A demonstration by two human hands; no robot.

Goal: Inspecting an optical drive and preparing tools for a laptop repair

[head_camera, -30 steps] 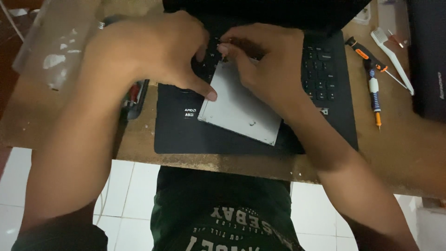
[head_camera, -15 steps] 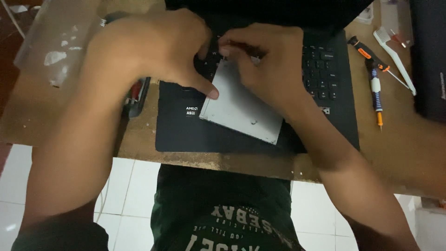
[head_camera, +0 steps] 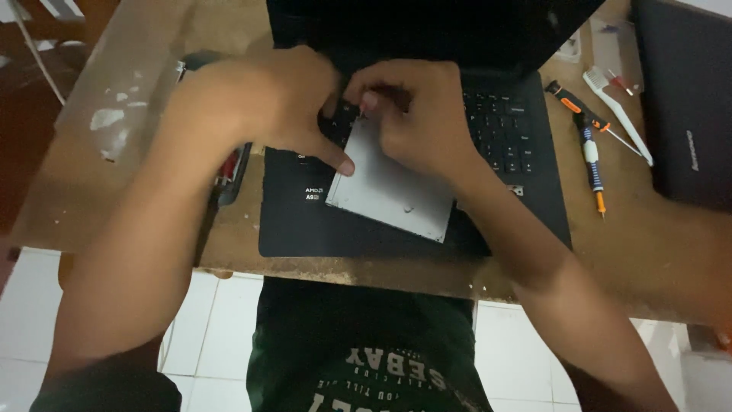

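A flat grey metal drive (head_camera: 393, 191) lies tilted on the palm rest of an open black laptop (head_camera: 297, 221). My left hand (head_camera: 267, 103) rests on its upper left edge, thumb pressed onto the grey plate. My right hand (head_camera: 415, 114) covers its upper right part, fingers pinched together at the top edge near the keyboard. What the fingertips grip is hidden.
Two screwdrivers (head_camera: 591, 156) and a white brush (head_camera: 614, 111) lie on the wooden table (head_camera: 99, 183) to the right. A second dark laptop (head_camera: 686, 99) sits at the far right. A dark tool with red (head_camera: 232, 172) lies left of the laptop. White floor tiles show below.
Both hands stay on the grey drive with only slight finger shifts at its top edge. The drive has not visibly moved.
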